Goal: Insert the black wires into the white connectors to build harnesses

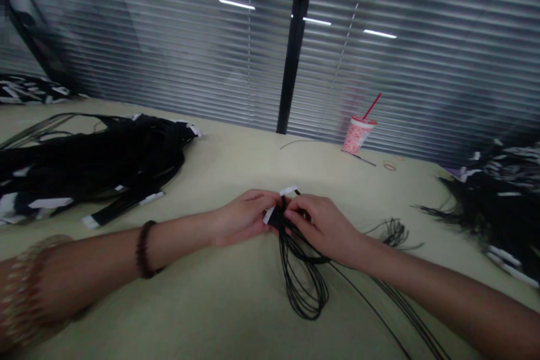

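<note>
Between my two hands is a black wire harness (310, 292) with white connectors. One white connector (269, 215) shows at the fingers of my left hand (248, 216), which is closed around that end of the harness. Just beyond the fingertips sits another white connector (289, 190). My right hand (323, 225) pinches the black wires close to the connectors; its fingertips partly cover them. Below the hands the wires hang in a loop onto the table. Further loose wires (405, 309) run under my right forearm toward the front edge, and a frayed bunch of wire ends (395, 232) lies beyond it.
A large pile of black harnesses (105, 149) lies on the table (236, 163) at left, with another pile (510, 208) at right. Near the window blinds stand a pink cup (358, 135) with a straw, a thin pen-like tool (358, 158) and rubber bands (389, 166).
</note>
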`<action>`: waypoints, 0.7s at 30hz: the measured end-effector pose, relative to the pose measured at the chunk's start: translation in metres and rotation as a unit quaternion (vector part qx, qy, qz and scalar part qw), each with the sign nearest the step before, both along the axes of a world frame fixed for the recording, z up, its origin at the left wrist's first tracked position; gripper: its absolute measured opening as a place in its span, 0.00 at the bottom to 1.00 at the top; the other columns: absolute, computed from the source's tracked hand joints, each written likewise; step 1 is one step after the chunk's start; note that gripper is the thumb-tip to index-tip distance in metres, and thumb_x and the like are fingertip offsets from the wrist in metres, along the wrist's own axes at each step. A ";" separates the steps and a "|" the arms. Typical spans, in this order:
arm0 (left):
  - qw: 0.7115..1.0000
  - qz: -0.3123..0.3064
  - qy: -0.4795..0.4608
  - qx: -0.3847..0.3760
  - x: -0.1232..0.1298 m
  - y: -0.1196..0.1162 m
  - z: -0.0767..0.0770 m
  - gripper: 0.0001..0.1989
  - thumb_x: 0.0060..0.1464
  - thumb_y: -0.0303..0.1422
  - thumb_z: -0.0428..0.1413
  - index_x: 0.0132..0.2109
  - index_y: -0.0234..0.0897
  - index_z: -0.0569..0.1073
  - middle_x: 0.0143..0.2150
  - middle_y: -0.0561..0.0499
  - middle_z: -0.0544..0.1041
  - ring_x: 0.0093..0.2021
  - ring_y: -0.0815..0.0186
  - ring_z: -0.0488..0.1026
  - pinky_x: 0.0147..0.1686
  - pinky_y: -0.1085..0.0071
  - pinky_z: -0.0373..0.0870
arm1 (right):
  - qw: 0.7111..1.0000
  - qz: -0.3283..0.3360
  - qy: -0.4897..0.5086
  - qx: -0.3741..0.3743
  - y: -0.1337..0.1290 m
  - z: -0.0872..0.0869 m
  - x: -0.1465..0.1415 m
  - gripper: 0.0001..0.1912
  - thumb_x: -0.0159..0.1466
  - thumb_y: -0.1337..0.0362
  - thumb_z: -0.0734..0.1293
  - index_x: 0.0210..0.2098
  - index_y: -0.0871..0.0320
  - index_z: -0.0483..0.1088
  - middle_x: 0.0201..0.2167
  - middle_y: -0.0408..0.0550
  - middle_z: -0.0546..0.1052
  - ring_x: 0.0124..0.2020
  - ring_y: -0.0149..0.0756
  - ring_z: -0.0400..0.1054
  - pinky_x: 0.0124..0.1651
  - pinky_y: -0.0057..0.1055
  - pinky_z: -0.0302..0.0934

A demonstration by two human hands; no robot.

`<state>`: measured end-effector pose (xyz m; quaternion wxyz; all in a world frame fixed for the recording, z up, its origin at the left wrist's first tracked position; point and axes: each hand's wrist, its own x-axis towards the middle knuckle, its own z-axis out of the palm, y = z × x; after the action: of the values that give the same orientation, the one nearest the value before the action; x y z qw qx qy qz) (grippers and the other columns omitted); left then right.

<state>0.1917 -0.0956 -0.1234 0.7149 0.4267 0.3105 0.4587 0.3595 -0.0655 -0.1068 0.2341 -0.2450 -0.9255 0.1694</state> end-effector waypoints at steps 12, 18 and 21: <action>0.999 -0.028 0.025 -0.030 0.000 0.002 0.004 0.10 0.49 0.30 0.49 0.33 0.27 0.71 0.29 0.44 0.72 0.30 0.65 0.70 0.35 0.65 0.66 | 0.995 -0.005 0.023 -0.100 0.008 0.004 0.000 0.09 0.60 0.67 0.57 0.29 0.61 0.66 0.24 0.43 0.69 0.24 0.25 0.59 0.28 0.24 0.51; 0.998 0.008 0.049 -0.036 0.001 -0.001 0.004 0.12 0.52 0.32 0.47 0.36 0.27 0.70 0.31 0.43 0.73 0.30 0.65 0.71 0.34 0.68 0.65 | 0.913 0.023 0.088 -0.397 0.023 0.051 0.024 0.08 0.56 0.66 0.62 0.34 0.62 0.69 0.14 0.36 0.57 0.15 0.20 0.49 0.17 0.21 0.42; 0.996 0.035 0.055 -0.055 0.003 -0.001 0.005 0.12 0.53 0.32 0.47 0.37 0.25 0.70 0.32 0.42 0.74 0.30 0.67 0.71 0.35 0.68 0.66 | 0.864 0.011 0.193 -0.464 0.027 0.082 0.043 0.07 0.55 0.68 0.62 0.32 0.61 0.71 0.14 0.36 0.57 0.14 0.18 0.49 0.15 0.19 0.42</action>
<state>0.1942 -0.0965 -0.1184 0.7025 0.4002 0.3885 0.4421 0.4028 -0.0383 -0.0249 0.2653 -0.2778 -0.6788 0.6258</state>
